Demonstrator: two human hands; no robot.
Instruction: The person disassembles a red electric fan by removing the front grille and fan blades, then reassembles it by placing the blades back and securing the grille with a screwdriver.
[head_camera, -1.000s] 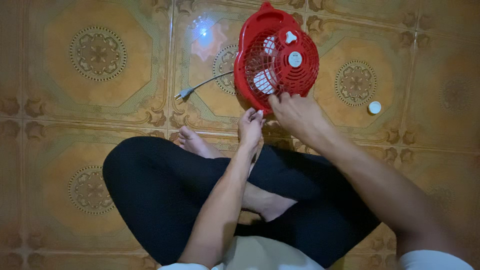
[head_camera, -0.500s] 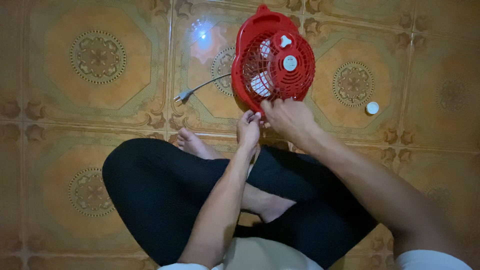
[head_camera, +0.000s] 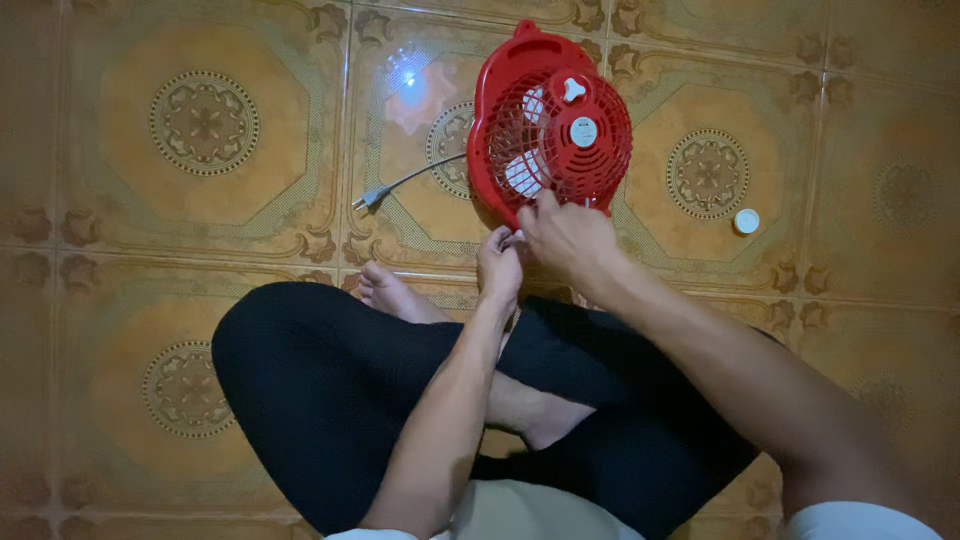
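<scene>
Closest to me, at the bottom of the view, are my two crossed legs (head_camera: 330, 400) in black trousers, with one bare foot (head_camera: 390, 293) poking out to the left on the tiled floor (head_camera: 150, 250). Both of my bare forearms reach forward over my knees. My left hand (head_camera: 499, 265) is curled, with its fingertips pinched together at the lower rim of one red table fan (head_camera: 548, 125); the pinch is closed on something too small for me to make out, so I cannot tell what it grips. My right hand (head_camera: 566, 237) sits just beside it, touching it, with the fingers bent and pressed against the bottom edge of the fan's grille; it is partly closed, resting on the fan rather than wrapped around it. Beyond my hands, the fan lies tilted on the floor with its round grille facing up at me, white blades showing through the red bars, one white hub cap in the middle, one small white knob above that, and a carrying handle at its far edge. One grey power cord (head_camera: 410, 180) runs from the fan's left side and ends in a single plug lying loose on the tiles. To the right of the fan, well apart from it, sits one small round white cap (head_camera: 746, 221). Farther still, a bright patch of light reflects off a glossy patterned tile.
</scene>
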